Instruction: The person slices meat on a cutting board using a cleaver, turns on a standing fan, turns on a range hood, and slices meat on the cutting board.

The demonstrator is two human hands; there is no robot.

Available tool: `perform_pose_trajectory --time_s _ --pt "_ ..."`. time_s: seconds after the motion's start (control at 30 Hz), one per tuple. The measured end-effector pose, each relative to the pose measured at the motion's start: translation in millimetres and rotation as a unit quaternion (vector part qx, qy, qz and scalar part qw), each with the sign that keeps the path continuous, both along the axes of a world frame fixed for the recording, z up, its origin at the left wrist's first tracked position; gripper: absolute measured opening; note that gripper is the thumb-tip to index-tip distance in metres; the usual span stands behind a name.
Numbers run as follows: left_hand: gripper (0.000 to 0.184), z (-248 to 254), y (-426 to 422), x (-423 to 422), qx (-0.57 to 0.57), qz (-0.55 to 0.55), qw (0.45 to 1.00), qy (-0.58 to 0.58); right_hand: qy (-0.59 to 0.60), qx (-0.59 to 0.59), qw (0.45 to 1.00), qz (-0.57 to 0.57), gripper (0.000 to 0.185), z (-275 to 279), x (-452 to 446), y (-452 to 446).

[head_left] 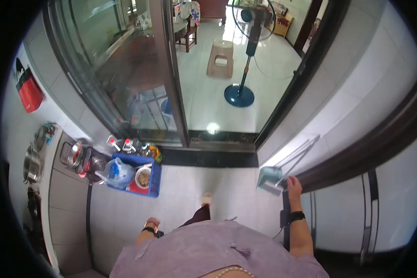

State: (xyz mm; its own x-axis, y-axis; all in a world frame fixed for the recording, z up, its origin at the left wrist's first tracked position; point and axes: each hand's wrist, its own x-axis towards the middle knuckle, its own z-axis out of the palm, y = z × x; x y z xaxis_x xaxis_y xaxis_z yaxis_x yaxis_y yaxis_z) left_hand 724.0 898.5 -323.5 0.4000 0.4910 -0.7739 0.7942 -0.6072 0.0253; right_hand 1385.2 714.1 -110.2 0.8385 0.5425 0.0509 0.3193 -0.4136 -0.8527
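Beside the white wall (287, 143), a pale grey-green plastic dustpan with long thin handles (269, 176) is seen on the floor (231, 185), just beyond the right hand (294, 185). Fingers there appear loosely curled; whether anything is gripped cannot be told. The left hand (153, 222) is held low beside the pale purple shirt (217, 245), below a blue plastic basket (156, 178) and apart from it; its grip cannot be made out. Footing is best kept between basket and dustpan, with the long handles not knocked. Only one beige shoe (206, 199) is visible; basket contents are partly covered by a translucent bag (121, 172).
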Motion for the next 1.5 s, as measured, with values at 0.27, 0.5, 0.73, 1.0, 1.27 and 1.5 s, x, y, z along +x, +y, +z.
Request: perform_pose_trajectory --time_s 0.27,0.5,0.73,1.0,1.27,1.5 --pt "0.031 6.7 165.6 105.2 0.06 0.249 0.962 -0.095 0.034 0.057 0.996 0.066 0.03 74.9 114.7 235.4" --pt "0.032 44.1 304.3 273.0 0.13 0.318 0.901 -0.266 0.063 0.124 0.986 0.096 0.029 88.2 217.6 389.4" --pt "0.034 59.8 334.8 362.4 0.041 0.385 0.908 -0.162 0.12 0.207 0.967 0.089 0.031 120.6 359.2 567.5" --pt "0.017 61.0 349.7 392.0 0.073 0.164 0.977 -0.116 0.134 0.257 0.951 0.107 0.031 156.9 503.9 710.0" --pt "0.006 64.8 529.4 473.5 -0.005 0.048 0.998 -0.039 0.003 0.08 0.978 0.191 0.034 218.9 623.6 772.6" --pt "0.034 106.4 722.3 581.1 0.123 0.455 0.83 -0.3 -0.004 0.139 0.918 0.372 0.041 208.9 686.1 863.1"
